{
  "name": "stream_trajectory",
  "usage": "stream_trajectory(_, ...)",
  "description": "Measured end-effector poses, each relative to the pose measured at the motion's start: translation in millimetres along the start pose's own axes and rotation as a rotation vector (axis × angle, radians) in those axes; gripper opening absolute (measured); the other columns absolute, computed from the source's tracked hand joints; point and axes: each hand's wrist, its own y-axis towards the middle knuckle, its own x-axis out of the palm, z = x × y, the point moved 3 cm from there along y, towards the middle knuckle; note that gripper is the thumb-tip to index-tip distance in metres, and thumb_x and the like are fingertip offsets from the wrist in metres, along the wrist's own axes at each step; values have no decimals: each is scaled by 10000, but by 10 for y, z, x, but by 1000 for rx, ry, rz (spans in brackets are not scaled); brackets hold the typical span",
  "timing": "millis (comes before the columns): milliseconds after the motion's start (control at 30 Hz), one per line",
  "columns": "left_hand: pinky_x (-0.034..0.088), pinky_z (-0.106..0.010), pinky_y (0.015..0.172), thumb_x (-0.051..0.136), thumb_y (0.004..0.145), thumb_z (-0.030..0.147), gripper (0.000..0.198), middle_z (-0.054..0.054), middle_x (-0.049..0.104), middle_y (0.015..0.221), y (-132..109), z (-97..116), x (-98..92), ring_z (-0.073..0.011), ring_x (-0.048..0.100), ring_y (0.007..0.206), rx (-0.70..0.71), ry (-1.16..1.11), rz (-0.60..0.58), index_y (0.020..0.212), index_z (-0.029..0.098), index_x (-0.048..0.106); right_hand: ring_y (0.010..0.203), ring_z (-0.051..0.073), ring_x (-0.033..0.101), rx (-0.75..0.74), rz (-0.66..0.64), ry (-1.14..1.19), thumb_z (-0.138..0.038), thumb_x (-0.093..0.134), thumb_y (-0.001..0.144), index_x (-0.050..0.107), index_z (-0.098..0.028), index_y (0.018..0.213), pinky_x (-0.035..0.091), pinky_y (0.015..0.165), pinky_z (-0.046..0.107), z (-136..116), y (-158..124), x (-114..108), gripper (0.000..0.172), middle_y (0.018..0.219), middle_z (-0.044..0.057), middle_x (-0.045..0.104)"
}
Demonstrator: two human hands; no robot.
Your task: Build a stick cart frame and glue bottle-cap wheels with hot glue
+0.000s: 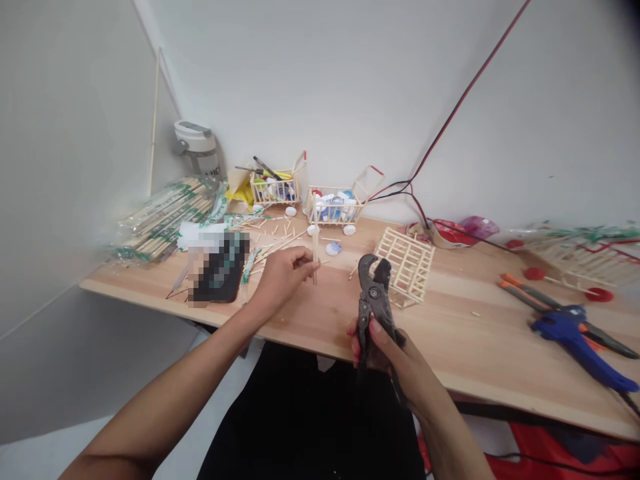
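Observation:
Between its thumb and fingers, my left hand [290, 272] pinches thin wooden sticks [315, 247] that stand upright over the table; blur hides how many. My right hand [393, 347] is wrapped round the handles of a dark pipe cutter [374, 293], its hooked jaw pointing up and apart from the blade. Just behind the cutter, a lattice frame of glued sticks [407, 263] lies on the table. Two small stick-built carts, a left one [275, 190] and a right one [334, 207], stand at the back on white bottle-cap wheels, filled with caps and other small things.
Bagged chopsticks [165, 217] and a lidded bucket [196, 147] are on the left, near a dark phone-like slab [230, 267]. Cut stick pieces [280, 230] lie scattered. A blue glue gun [575, 340], orange-handled pliers [523, 291] and red wheels [599, 295] are on the right.

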Motion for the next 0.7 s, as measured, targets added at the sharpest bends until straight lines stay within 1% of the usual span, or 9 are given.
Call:
stream_trajectory(33,358,-236,628,636,818,227,184,27,601,605,17,-26,-7,-132,544,603,-25,-8,-1,645,181,594,613,156,586,-9,-6,-9,-608,606,847,677,-130,969,486,586,276,0,1,1,498,691,38,632)
stream_trajectory(100,343,-232,617,644,806,218,196,35,584,595,20,-59,-1,-124,529,600,-19,23,15,626,176,576,606,150,581,-21,-5,-11,-599,607,851,672,-134,939,479,569,268,4,4,1,478,688,34,629)
stream_trajectory(233,326,-236,622,639,824,209,211,36,568,617,-35,-8,51,-117,504,617,82,142,14,628,170,573,614,145,582,-8,7,-13,-602,616,843,658,-141,855,481,575,264,23,9,-10,463,698,38,631)
stream_trajectory(333,338,-238,652,625,846,184,180,27,587,669,-61,77,66,-116,514,647,154,213,3,671,164,584,628,150,588,-10,-10,-15,-607,612,845,657,-150,872,485,585,268,30,14,-13,460,702,37,632)
stream_trajectory(433,340,-241,664,623,851,173,168,18,587,692,-55,99,73,-121,518,672,180,271,-2,689,158,581,644,161,596,0,-4,-26,-620,614,837,663,-153,887,488,598,279,40,15,-20,472,720,42,639)
stream_trajectory(500,335,-245,658,614,852,168,176,14,590,691,-42,65,88,-124,515,673,160,285,-19,680,156,580,645,166,598,12,15,-35,-629,618,829,669,-151,891,488,600,284,45,14,-26,484,723,46,642)
stream_trajectory(567,337,-244,658,598,861,177,206,15,592,671,-25,11,101,-121,517,665,116,245,-29,657,155,575,639,164,595,6,15,-39,-628,611,834,669,-151,904,487,598,283,38,11,-25,485,719,45,642)
stream_trajectory(633,350,-238,648,592,869,210,248,21,582,620,-7,-42,108,-113,517,632,45,135,-52,629,154,568,634,162,593,-4,-1,-42,-630,596,844,669,-153,928,488,594,281,21,8,-16,490,712,40,637)
stream_trajectory(700,369,-226,623,605,867,263,268,24,576,585,5,-84,120,-102,519,590,-63,-58,-129,627,149,569,639,164,598,1,-15,-43,-643,578,849,673,-152,963,490,596,280,1,3,-6,513,721,44,643)
